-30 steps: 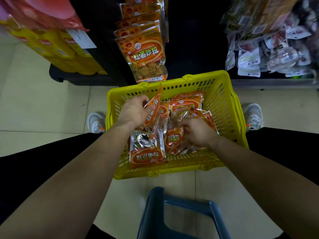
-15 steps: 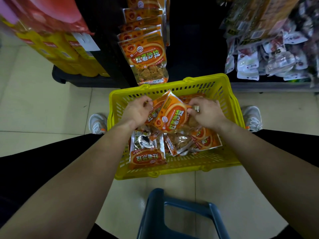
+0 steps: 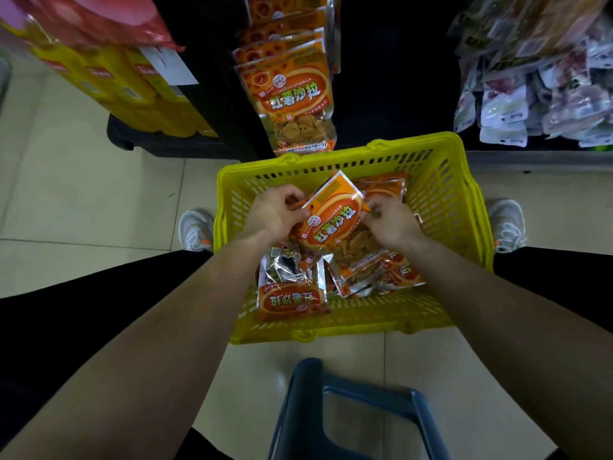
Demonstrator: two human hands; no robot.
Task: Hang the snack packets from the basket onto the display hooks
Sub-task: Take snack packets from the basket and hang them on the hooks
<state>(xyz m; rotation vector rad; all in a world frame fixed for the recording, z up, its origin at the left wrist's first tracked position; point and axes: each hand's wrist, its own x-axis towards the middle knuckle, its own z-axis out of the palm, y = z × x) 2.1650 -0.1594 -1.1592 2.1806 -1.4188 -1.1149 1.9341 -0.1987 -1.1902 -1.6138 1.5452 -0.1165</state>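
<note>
Fingers of the left hand [image 3: 275, 212] and right hand [image 3: 391, 220] pinched one orange snack packet [image 3: 333, 224], apparently labelled "HONGSHUSHALA", tilted above the yellow basket [image 3: 444, 207]; matching hung packets [image 3: 292, 97] faced it.

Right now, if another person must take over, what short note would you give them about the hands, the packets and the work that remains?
Left hand: shut on the left edge of the orange snack packet, above the yellow basket.
Right hand: pinching the same packet at its right edge.
Basket: on the floor between the feet; several loose packets are still in it.
Done: a row of hung packets is already on the display just beyond the basket.
Left: bring the held packet up to that row and hang it, then hang the rest from the basket. The hook itself is not visible.
</note>
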